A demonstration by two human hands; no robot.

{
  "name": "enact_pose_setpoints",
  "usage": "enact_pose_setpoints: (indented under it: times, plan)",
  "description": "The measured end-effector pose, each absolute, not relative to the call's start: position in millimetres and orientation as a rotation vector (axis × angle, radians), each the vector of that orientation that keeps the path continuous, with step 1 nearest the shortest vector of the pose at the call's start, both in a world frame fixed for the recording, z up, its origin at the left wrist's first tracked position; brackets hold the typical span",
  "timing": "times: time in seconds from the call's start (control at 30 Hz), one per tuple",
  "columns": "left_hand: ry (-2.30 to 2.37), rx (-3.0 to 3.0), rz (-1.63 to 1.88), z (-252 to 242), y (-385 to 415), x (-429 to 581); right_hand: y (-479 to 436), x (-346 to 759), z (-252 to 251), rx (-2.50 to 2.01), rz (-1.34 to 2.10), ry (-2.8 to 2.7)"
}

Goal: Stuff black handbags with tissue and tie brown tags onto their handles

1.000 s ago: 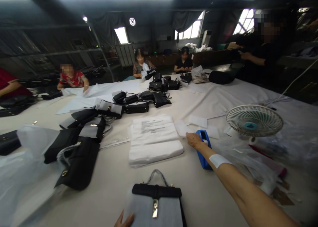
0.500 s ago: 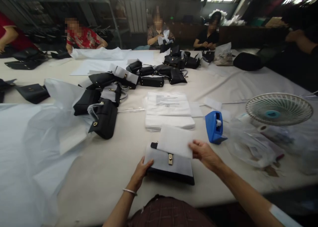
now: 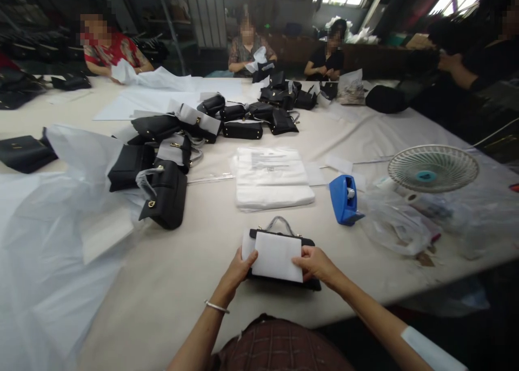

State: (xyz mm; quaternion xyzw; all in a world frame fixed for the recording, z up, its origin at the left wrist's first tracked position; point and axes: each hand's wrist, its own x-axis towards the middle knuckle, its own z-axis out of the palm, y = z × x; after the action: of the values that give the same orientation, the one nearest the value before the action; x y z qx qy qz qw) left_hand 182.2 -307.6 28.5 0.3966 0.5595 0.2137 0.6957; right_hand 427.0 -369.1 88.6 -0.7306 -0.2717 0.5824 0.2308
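Observation:
In front of me a black handbag point(image 3: 310, 243) lies on the table, its clear-wrapped handle point(image 3: 279, 220) pointing away from me. A white rectangular packing sheet point(image 3: 278, 257) covers most of its front and hides the clasp. My left hand point(image 3: 237, 271) is closed at the sheet's left edge, thumb on top, beside the bag's side. With thumb and fingers my right hand point(image 3: 320, 265) pinches the sheet's right edge. Another pale piece shows at the bag's left, partly behind the sheet.
Beyond the bag lies a stack of white printed bags point(image 3: 273, 184). A blue tape dispenser point(image 3: 344, 200), a fan point(image 3: 433, 168) and clear plastic point(image 3: 389, 225) sit to the right. Several black handbags point(image 3: 170, 195) and white wrapping point(image 3: 48, 263) are left. Co-workers sit across the table.
My right hand has brought the white sheet down over the bag's front, covering the gold clasp. The bag's handle now shows at the top. The camera view has shifted slightly.

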Motion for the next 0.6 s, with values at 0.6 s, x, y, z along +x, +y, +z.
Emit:
enact_pose_setpoints:
  times: [0.6]
  plan:
    - [1.147, 1.089, 0.589, 25.7, -386.3, 152.9, -386.9, 437.3, 96.8, -2.085, 1.039, -1.792]
